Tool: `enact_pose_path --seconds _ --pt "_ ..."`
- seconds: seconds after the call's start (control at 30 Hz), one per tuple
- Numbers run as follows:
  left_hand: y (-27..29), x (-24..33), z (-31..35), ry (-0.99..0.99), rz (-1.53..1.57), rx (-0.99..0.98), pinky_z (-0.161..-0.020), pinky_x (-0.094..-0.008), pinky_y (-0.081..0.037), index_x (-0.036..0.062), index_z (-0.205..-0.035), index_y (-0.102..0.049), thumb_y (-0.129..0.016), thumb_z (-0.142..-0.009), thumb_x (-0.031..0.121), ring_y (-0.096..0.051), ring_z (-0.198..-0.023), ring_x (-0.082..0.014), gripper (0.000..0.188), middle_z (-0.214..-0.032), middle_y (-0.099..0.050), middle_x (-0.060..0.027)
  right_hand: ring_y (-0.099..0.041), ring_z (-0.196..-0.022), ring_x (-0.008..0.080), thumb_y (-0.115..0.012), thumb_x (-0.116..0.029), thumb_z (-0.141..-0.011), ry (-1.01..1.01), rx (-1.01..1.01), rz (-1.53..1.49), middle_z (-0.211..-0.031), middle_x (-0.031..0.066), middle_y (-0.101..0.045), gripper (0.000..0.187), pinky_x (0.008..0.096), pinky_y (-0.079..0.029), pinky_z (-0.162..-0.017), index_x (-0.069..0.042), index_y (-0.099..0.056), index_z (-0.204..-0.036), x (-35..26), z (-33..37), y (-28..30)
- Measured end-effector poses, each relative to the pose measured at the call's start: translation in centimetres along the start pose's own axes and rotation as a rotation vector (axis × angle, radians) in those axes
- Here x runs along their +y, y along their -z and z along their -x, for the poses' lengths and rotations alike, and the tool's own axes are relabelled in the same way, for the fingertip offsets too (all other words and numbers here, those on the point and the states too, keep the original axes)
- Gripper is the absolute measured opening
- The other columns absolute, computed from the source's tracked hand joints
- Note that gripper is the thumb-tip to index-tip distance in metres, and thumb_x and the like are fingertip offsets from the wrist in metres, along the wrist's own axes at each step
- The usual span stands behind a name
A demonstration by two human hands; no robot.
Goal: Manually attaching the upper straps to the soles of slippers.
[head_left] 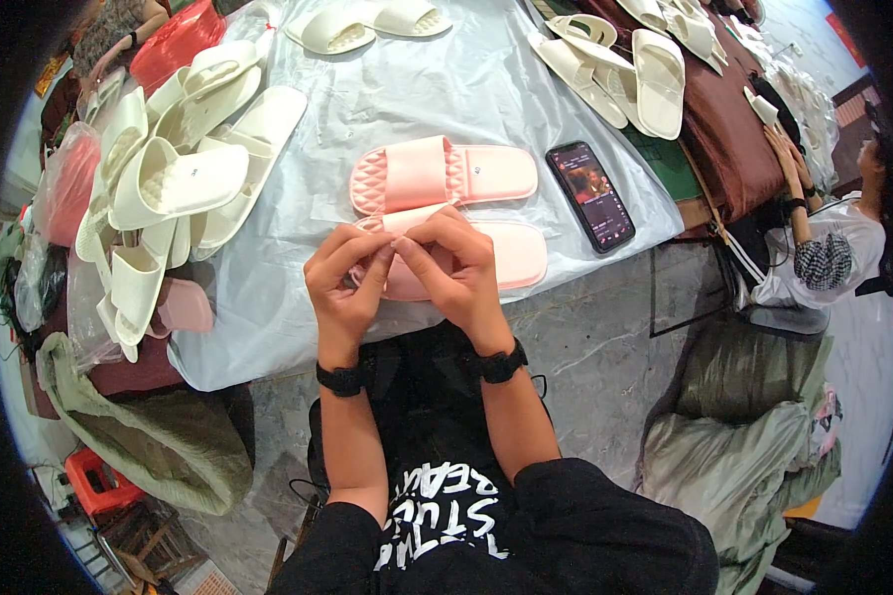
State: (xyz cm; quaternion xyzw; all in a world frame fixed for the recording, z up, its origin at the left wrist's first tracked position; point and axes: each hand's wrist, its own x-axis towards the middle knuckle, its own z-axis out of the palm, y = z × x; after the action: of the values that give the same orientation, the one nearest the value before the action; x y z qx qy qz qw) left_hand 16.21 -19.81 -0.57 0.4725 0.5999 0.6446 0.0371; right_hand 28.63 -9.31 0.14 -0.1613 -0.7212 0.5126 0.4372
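The strap end of the near pink slipper (511,253) is pinched between the fingertips (399,248) of both hands, the thumbs and forefingers being pressed together over its upper edge. The left hand (342,278) is curled at the slipper's left end, with its fingers bent inward, and the right hand (456,268) is laid over the strap from the right, so that the front of the slipper is hidden beneath the two hands and only its heel part is seen extending to the right of the fingers. A black wristband is worn on each wrist. A second pink slipper (442,174) is laid just beyond the fingers, parallel to the first and touching it or nearly so. Both are rested on a pale plastic sheet (466,89) spread over the table. A smartphone (590,195) with a lit screen is placed just right of the slippers. A heap of white slippers (174,169) is piled at the left of the sheet, and more white slippers (625,64) are spread at the far right. Another person in a white top (824,253) is seated at the right edge, well apart from the hands.
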Motion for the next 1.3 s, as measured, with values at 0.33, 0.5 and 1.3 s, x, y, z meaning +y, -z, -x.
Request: enact_pose_path --seconds 0.33,0.5,1.3 --pt "0.09 -0.10 0.04 0.025 0.020 -0.011 -0.062 -0.0246 -0.044 -0.0013 -0.102 -0.079 -0.075 -0.090 -0.008 -0.059 -0.071 -0.0105 0.014 -0.087 -0.068 -0.0050 -0.061 -0.077 0.0187 -0.077 -0.001 -0.089 0.020 -0.004 0.005 -0.080 0.0066 -0.069 0.004 0.0315 -0.047 -0.067 0.001 -0.074 -0.088 -0.07 -0.05 0.05" --pt "0.06 -0.28 0.05 0.024 0.026 -0.016 -0.063 -0.0248 -0.044 -0.0013 -0.102 -0.079 -0.077 -0.090 -0.007 -0.060 -0.072 -0.0107 0.014 -0.088 -0.069 -0.0050 -0.061 -0.076 0.0188 -0.078 -0.002 -0.089 0.002 0.011 -0.009 -0.080 0.0066 -0.070 0.004 0.0316 -0.047 -0.067 0.001 -0.075 -0.089 -0.26 -0.07 0.00" --pt "0.04 -0.08 0.21 0.107 0.061 -0.026 -0.057 -0.0234 -0.039 0.0049 -0.111 -0.083 -0.074 -0.090 -0.010 -0.056 -0.068 -0.0079 0.027 -0.092 -0.070 -0.0028 -0.051 -0.071 0.0059 -0.073 -0.001 -0.096 -0.173 -0.010 -0.207 -0.084 0.0009 -0.059 0.004 0.0235 -0.037 -0.062 0.002 -0.072 -0.094 0.37 0.48 0.23"
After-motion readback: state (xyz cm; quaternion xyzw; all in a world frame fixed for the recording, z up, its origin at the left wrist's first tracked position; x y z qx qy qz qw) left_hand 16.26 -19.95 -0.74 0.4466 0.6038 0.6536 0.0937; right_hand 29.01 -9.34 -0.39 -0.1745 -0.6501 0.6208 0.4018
